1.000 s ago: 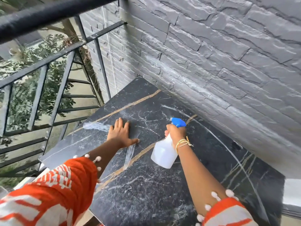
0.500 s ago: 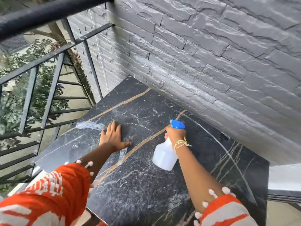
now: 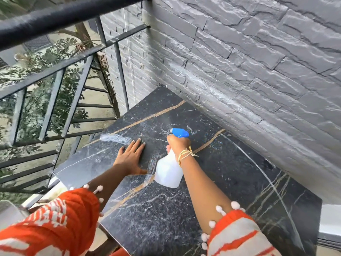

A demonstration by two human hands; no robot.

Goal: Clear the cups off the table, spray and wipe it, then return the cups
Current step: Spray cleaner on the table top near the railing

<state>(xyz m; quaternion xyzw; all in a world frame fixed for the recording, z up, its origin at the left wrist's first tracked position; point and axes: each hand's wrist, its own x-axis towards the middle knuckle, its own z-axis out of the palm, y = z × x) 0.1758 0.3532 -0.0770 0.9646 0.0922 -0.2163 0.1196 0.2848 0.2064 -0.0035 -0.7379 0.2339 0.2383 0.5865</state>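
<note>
At nine o'clock a black metal railing [image 3: 60, 71] runs along the edge of the balcony, with green foliage [image 3: 33, 100] showing through its bars. Below it, toward seven o'clock, an orange and white patterned sleeve [image 3: 55, 224] trimmed with small white pompoms covers the left arm. The left hand [image 3: 132, 157] lies flat, palm down, on the black marble surface [image 3: 166, 218], its grip spread apart, fingers straight and pointing toward twelve o'clock, thumb out toward three o'clock. Just beyond the fingertips, at about eleven o'clock from the hand, a wet streak [image 3: 115, 138] glistens on the stone near the surface's left edge. Tan veins cross the marble diagonally, and another wet sheen lies just right of the thumb.

Just beside the left hand, at its three o'clock, the right hand [image 3: 178, 144] has its grip clamped round the neck of a white spray bottle [image 3: 168, 171] with a blue trigger head [image 3: 180, 133]; the bottle hangs tilted above the middle of the surface, its nozzle aimed toward eleven o'clock. Thin gold bangles [image 3: 185, 154] circle the right wrist, and a matching sleeve covers the arm at five o'clock. From twelve to three o'clock a grey textured stone wall [image 3: 249, 71] rises behind the surface, meeting its far edge.
</note>
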